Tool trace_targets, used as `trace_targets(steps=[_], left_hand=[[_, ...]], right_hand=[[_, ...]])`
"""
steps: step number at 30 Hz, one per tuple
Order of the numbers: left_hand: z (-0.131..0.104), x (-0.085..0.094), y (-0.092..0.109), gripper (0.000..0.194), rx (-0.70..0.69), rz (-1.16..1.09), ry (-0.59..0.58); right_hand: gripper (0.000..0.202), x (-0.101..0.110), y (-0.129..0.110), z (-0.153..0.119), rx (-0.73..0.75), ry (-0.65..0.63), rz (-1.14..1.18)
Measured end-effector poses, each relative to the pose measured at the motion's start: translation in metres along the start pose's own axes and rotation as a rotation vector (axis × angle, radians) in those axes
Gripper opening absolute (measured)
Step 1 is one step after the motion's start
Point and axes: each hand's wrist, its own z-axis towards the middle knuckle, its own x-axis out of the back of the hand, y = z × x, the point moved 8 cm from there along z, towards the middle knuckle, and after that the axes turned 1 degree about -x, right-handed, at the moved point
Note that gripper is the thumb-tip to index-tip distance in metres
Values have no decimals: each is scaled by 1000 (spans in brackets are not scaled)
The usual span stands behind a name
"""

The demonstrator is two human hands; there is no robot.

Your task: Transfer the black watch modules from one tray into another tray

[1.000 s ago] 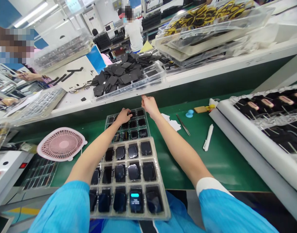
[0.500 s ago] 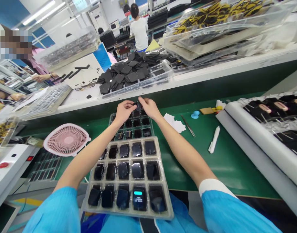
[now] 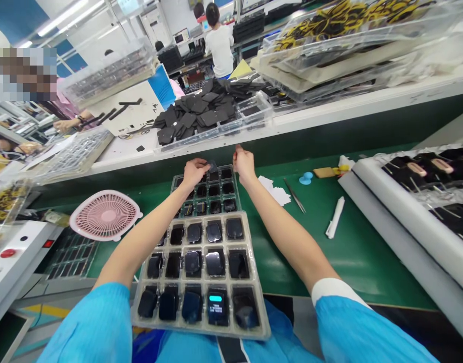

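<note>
My left hand [image 3: 194, 171] is closed on a small dark square piece [image 3: 212, 166] above the back row of the far tray [image 3: 237, 194]. To the right of it, my right hand [image 3: 244, 162] is raised near that tray's back right corner, its fingers pressed together; what they hold, if anything, is too small to make out. Nearer to me lies a beige tray [image 3: 252, 252] with rows of dark watch-like units, overlapping the far tray's near side. One unit [image 3: 217, 306] in its front row shows a lit cyan mark.
A pink fan [image 3: 106, 216] stands left. Tweezers [image 3: 294, 195], white paper [image 3: 274, 191], a white pen [image 3: 334, 218] and a blue knob [image 3: 306, 178] lie right. Black pieces [image 3: 197, 113] are heaped on the shelf [image 3: 291, 120]. Other people are behind and at left.
My right hand has moved right, away from my left hand and the dark piece. My left hand still holds the piece over the far tray. The view has shifted slightly.
</note>
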Motion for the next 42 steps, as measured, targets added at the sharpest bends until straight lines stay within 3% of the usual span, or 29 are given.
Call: trace_targets(steps=[3, 8, 14, 19, 21, 25, 30, 36, 39, 42], left_hand=[[15, -7, -24, 13, -6, 231, -10], [27, -19, -47, 13, -11, 443, -65], [31, 6, -64, 15, -8, 632, -8], [28, 6, -77, 27, -45, 792, -189], [27, 7, -76, 28, -60, 788, -190], [22, 15, -67, 22, -105, 624, -131], [10, 25, -52, 19, -12, 241, -11], [-18, -1, 10, 27, -35, -162, -84], [-32, -14, 41, 26, -68, -234, -127], [-39, -19, 54, 28, -49, -260, -126]], right_hand=[[61, 9, -7, 2, 76, 78, 100], [63, 9, -13, -1, 83, 73, 124], [63, 7, -19, -3, 108, 69, 91], [67, 5, -11, 4, 197, 53, -31], [68, 6, -9, 7, 267, 66, -112], [70, 2, -2, 6, 261, 53, -230], [65, -17, -4, -10, 279, -48, -463], [50, -29, 5, -18, 308, -112, -646], [42, -37, 3, -22, 379, -179, -582], [45, -36, -2, -20, 395, -167, -435]])
